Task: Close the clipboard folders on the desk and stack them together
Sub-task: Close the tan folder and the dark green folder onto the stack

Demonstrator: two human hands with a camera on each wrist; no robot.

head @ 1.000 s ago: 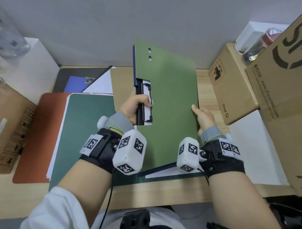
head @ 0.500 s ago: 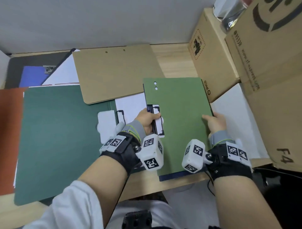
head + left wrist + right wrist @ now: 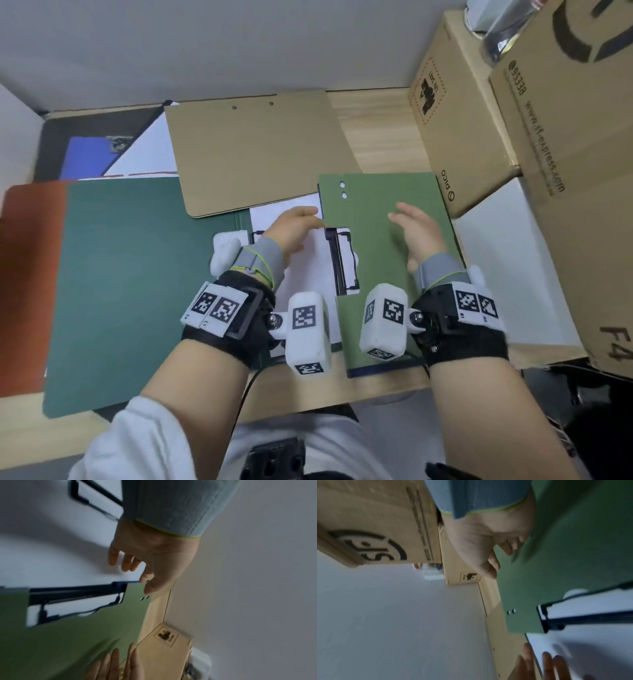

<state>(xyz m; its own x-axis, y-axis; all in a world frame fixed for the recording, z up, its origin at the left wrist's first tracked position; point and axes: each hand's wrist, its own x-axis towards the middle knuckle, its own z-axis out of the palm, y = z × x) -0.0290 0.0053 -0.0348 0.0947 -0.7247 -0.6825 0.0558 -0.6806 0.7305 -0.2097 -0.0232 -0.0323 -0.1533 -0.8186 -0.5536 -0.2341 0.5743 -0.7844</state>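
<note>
A light green clipboard folder (image 3: 387, 267) lies shut and flat on the desk (image 3: 376, 137), with its black clip (image 3: 344, 262) showing in a cut-out. My left hand (image 3: 296, 226) hovers open over the white paper (image 3: 308, 270) at that folder's left edge (image 3: 68, 642). My right hand (image 3: 411, 226) is spread open just above the light green cover (image 3: 573, 547); neither hand holds anything. A dark green folder (image 3: 137, 274) lies open to the left. A tan folder (image 3: 253, 150) lies shut behind it, and an orange-brown one (image 3: 30, 274) sits at the far left.
Cardboard boxes (image 3: 455, 113) (image 3: 575, 171) stand stacked along the right side, with a white slab (image 3: 507, 274) below them. A black folder with a blue sheet (image 3: 89, 150) lies at the back left. A grey wall (image 3: 205, 44) closes the desk's far edge.
The light green folder went from held upright to lying flat on the desk. Both hands have let go of it and opened; the right hand moved from its right edge to over the cover.
</note>
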